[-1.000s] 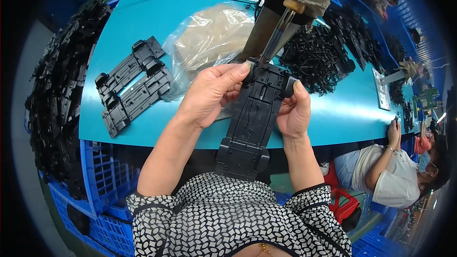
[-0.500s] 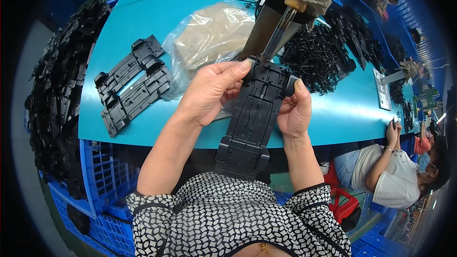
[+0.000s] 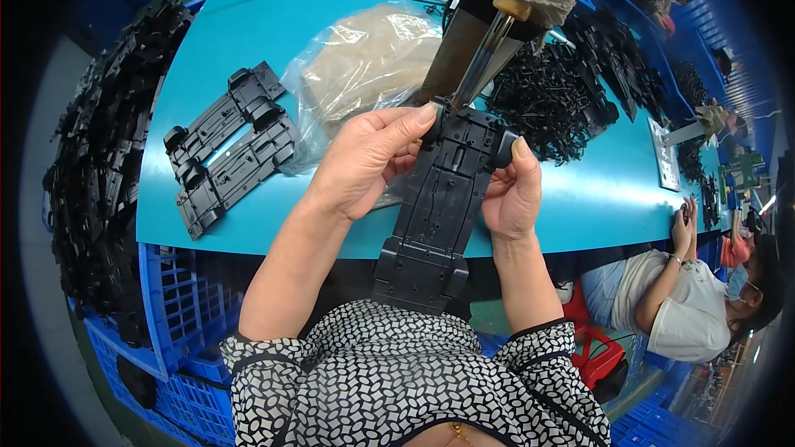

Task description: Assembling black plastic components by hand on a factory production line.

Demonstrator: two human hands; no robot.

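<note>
Head: hands (image 3: 360, 164) (image 3: 513, 205) pinch black chassis (image 3: 439, 207).

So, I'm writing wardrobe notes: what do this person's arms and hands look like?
The left hand and right hand are ungloved, with no watch or bracelet visible. The short sleeves show a black-and-white geometric print with dark trim.

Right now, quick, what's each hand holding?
Left hand: closed, holding the black plastic part near its upper left corner.
Right hand: closed, holding that part's upper right side.

Factory workshop – heaped parts (image 3: 540, 99), co-worker (image 3: 689, 306)
</note>
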